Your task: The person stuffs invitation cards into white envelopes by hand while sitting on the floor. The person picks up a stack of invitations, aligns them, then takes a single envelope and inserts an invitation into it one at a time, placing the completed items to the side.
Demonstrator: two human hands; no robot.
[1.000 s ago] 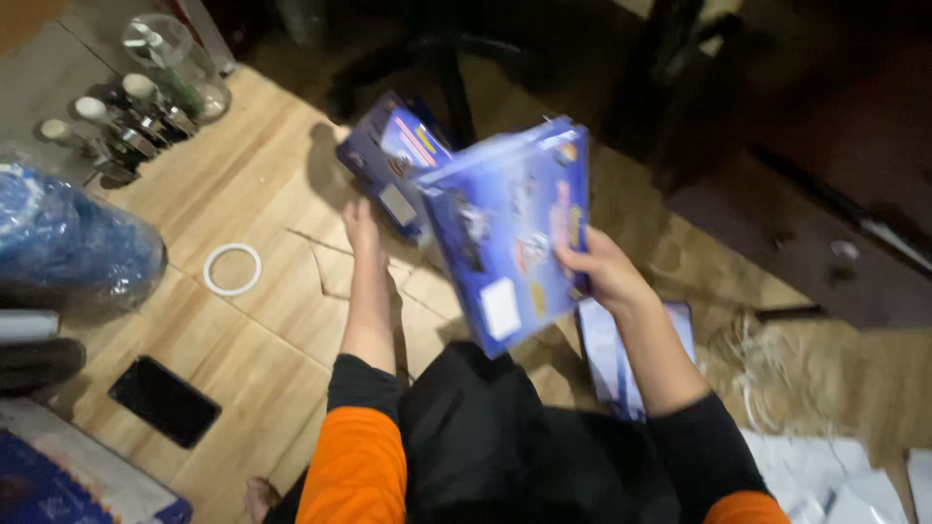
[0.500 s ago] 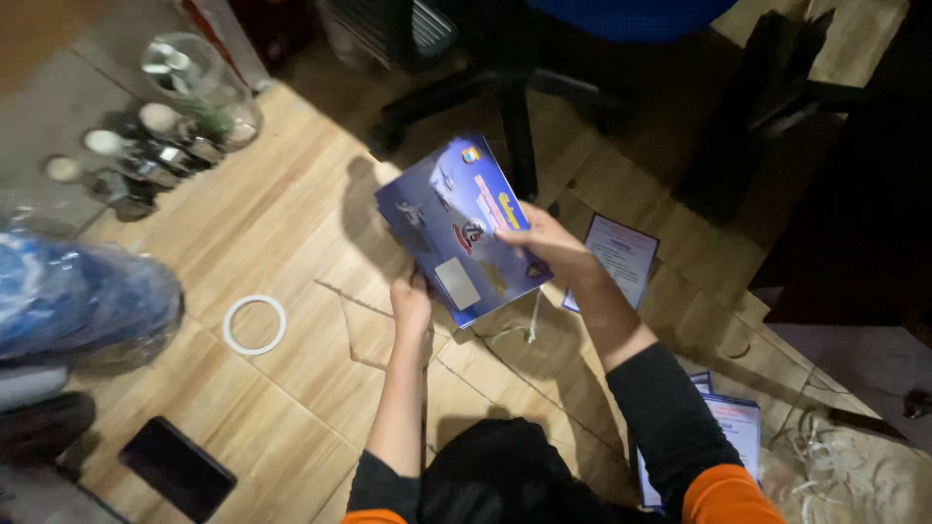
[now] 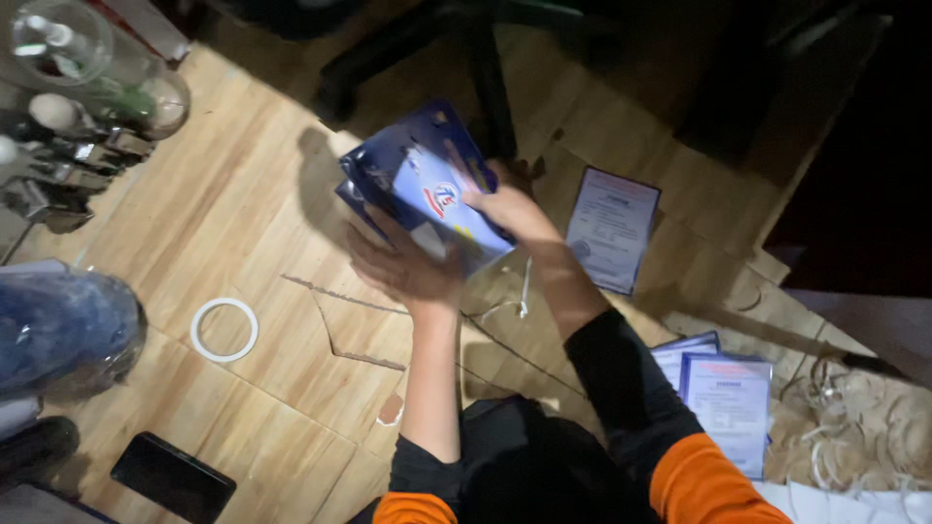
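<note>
Both hands are gripping a blue printed packet [image 3: 427,189] at frame centre, above the wooden floor [image 3: 243,213]. Left hand [image 3: 403,267] is cupping it from below, fingers curled under the lower edge; right hand [image 3: 505,209] is clamping the right side, thumb on the face. Packet is tilting, motion-blurred, off the floor. Right of the hands, a white-and-blue printed sheet [image 3: 612,228] is lying flat; lower right, a stack of similar sheets [image 3: 723,403] beside tangled pale straps [image 3: 864,427]. Left of centre a white ring [image 3: 224,329] is sitting on the floor. Lower left, a black phone [image 3: 173,477]. Left edge, a clear bag with blue contents [image 3: 63,330]. Upper left, glass jars [image 3: 97,68].
</note>
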